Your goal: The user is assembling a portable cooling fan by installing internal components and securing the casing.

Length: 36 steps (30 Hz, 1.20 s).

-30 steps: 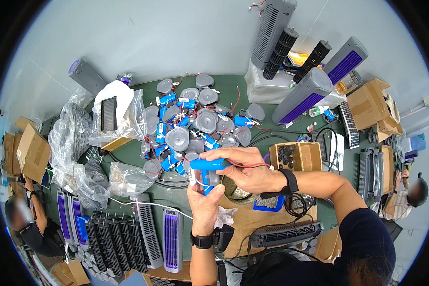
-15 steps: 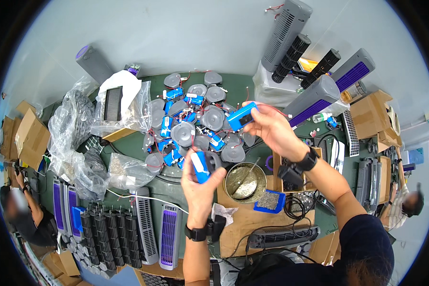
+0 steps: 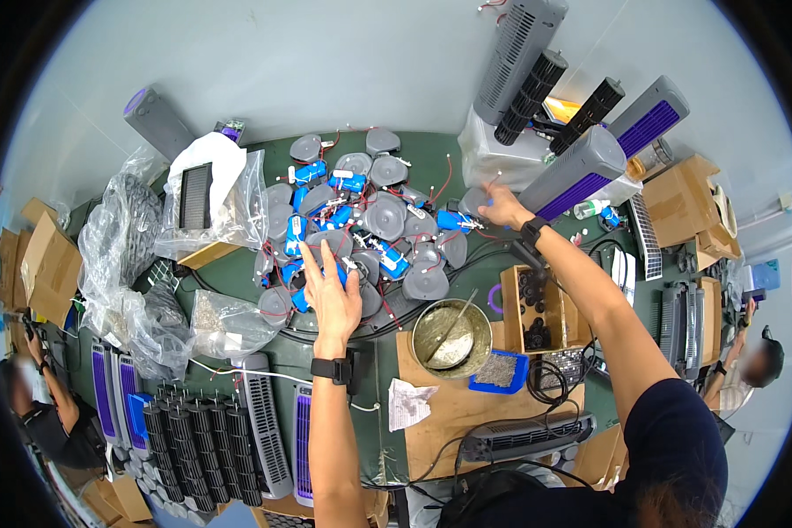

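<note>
My left hand (image 3: 333,299) is open, fingers spread, palm down over the near edge of a pile of grey rounded housings (image 3: 385,216) and blue wired battery packs (image 3: 348,182). It appears to hold nothing. Out at the pile's right side, my right hand (image 3: 504,209) has its fingers and thumb closed on the edge of a grey rounded housing (image 3: 473,201). Just left of those fingers lies a blue battery pack (image 3: 454,221) with white connectors. Thin red wires run among the pieces.
A metal bowl (image 3: 451,339) with a tool inside stands beside a blue tray of small screws (image 3: 499,370) and a wooden box (image 3: 537,308). Grey tower fan housings (image 3: 581,176) rise at right. Black fan rollers (image 3: 202,440) and plastic bags (image 3: 128,255) fill the left. Two people are at the sides.
Both hands held blue battery packs before; neither holds one now. My left hand has moved left and spread its fingers. My right has shifted right, onto a grey housing.
</note>
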Available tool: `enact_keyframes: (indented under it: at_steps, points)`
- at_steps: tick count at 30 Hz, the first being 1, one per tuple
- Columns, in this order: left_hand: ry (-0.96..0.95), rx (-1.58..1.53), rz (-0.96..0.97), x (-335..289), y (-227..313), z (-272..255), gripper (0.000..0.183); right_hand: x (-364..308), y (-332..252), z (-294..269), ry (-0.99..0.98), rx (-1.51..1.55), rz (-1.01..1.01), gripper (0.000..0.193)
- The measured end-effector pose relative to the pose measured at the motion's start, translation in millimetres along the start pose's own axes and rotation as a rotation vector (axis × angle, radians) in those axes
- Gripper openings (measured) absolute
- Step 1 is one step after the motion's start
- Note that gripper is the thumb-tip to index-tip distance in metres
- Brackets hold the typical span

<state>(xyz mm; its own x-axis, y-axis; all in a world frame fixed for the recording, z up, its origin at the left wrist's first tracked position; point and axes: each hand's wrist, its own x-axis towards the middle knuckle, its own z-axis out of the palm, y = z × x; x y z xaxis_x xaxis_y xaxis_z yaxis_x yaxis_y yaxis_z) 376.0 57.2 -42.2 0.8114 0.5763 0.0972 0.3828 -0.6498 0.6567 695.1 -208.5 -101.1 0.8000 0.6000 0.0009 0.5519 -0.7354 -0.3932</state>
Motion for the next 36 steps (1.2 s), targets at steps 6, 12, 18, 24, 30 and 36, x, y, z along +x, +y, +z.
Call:
enact_keyframes:
  at_steps: [6, 12, 18, 24, 30, 36]
  points:
    - [0.014, -0.145, 0.093, -9, -6, -18, 0.089, -1, -48, -17, -0.434, 0.471, 0.381, 0.079]
    - [0.136, -0.148, 0.137, -56, 46, -67, 0.079, -16, -36, -45, 0.113, 0.240, 0.064, 0.044]
    - [-0.123, -1.037, -0.098, -161, 77, -105, 0.050, -135, -200, -152, 0.271, 0.294, -0.559, 0.036]
    - [-0.598, -2.179, -0.489, -251, 126, -76, 0.052, -312, -256, -146, 0.189, -0.001, -1.370, 0.033]
    - [-0.501, -2.167, -0.354, -320, 97, -56, 0.056, -392, -219, -140, 0.183, 0.105, -1.131, 0.032]
    - [-0.092, -1.797, -0.181, -388, 62, -46, 0.033, -454, -145, -148, 0.307, 0.911, -0.522, 0.029]
